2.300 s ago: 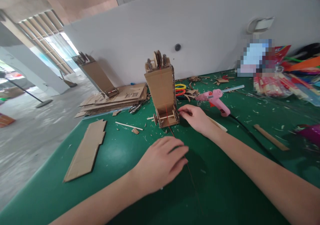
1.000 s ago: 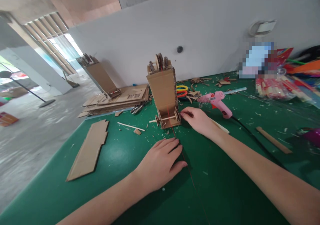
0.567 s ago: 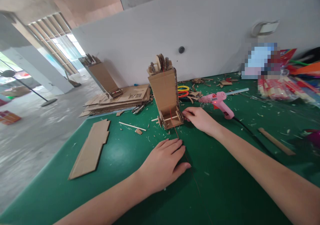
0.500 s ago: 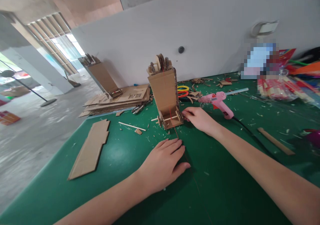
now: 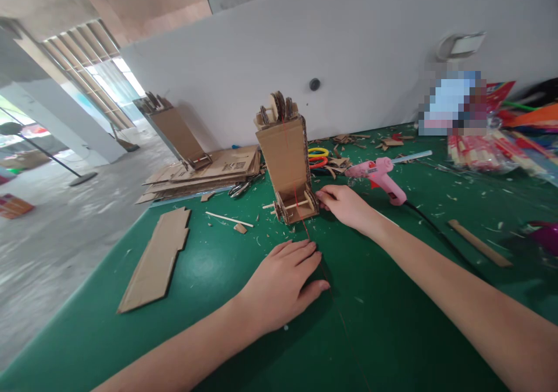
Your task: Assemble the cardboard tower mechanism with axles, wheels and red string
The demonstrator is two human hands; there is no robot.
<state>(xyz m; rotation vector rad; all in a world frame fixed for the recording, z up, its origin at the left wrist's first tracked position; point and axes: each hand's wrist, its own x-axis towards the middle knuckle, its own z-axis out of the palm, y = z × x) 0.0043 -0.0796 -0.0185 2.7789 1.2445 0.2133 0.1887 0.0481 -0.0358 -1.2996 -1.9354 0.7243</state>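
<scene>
Centre frame, on green mat (image 5: 383, 322): cardboard tower (image 5: 285, 153) upright, both hands at its base.
Lower left, cardboard strip (image 5: 154, 264) lies flat. Left hand (image 5: 279, 287) flat, fingers extended, pressing red string (image 5: 306, 232). Tower's open base holds a stick axle. Right hand (image 5: 346, 206) fingertips pinch the base's side wheel. Pink glue gun (image 5: 379, 174) just beyond; wooden stick (image 5: 479, 250) far right.

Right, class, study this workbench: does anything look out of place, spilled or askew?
Yes. Cardboard scraps and pale shavings litter the green mat, mostly around the cardboard tower. The pink glue gun lies on its side among them, cord trailing. The right hand pinches the tower's base wheel; nothing there looks damaged.
</scene>
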